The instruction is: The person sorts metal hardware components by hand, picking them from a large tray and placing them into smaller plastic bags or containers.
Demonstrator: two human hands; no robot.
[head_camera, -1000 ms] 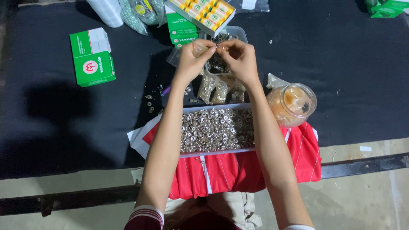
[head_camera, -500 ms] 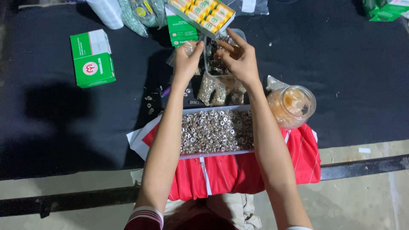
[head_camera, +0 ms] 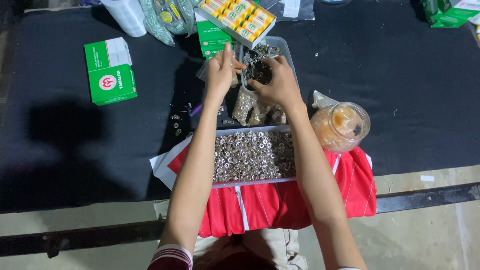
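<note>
So the right hand (head_camera: 278, 84) is dipped into a clear plastic tub (head_camera: 286, 49) of small dark metal bits, fingers curled down onto the pile; whether anything is actually pinched can't be told. The left hand (head_camera: 222, 72) is held just at 9 o'clock of that tub, fingers closed loosely around a small clear plastic bag (head_camera: 206, 71). At 6 o'clock of the hands, a shallow tray (head_camera: 252, 156) packed with silvery snap buttons is set on a red cloth (head_camera: 280, 205). A round clear jar (head_camera: 341, 126) is found at 3 o'clock of the tray, a green box (head_camera: 110, 71) way off at 9 o'clock.
</note>
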